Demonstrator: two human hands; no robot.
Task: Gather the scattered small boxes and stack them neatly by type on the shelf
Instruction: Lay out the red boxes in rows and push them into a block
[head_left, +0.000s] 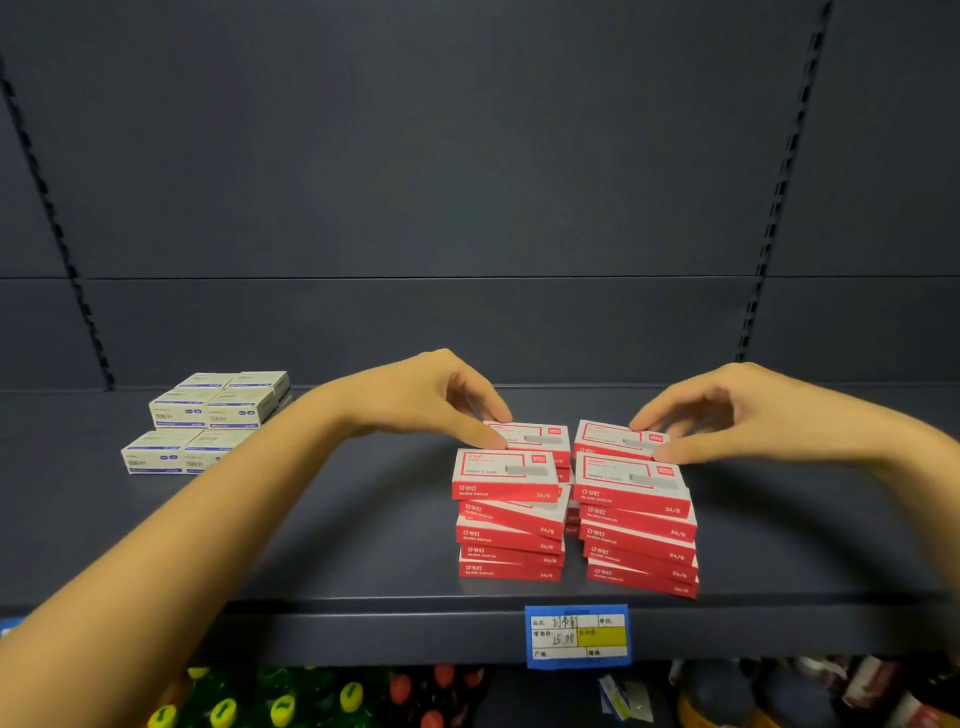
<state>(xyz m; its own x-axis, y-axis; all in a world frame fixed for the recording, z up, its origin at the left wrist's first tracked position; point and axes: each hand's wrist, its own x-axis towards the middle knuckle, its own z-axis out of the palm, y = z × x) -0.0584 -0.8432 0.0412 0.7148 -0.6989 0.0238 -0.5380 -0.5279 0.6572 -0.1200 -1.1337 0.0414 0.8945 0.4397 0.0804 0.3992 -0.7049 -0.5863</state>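
Red and white staple boxes stand in stacks on the dark shelf (363, 519): a front left stack (509, 525), a front right stack (639, 530), and two rear stacks behind them. My left hand (431, 400) pinches the top box of the rear left stack (540, 436) at its left edge. My right hand (727, 415) pinches the top box of the rear right stack (608, 439) at its right end. White and blue boxes (208, 421) sit grouped at the shelf's left, partly hidden by my left forearm.
A blue and yellow price tag (577, 635) hangs on the shelf's front lip. Below the shelf lie colourful small goods (291, 696). Slotted uprights (779, 208) run up the grey back panel.
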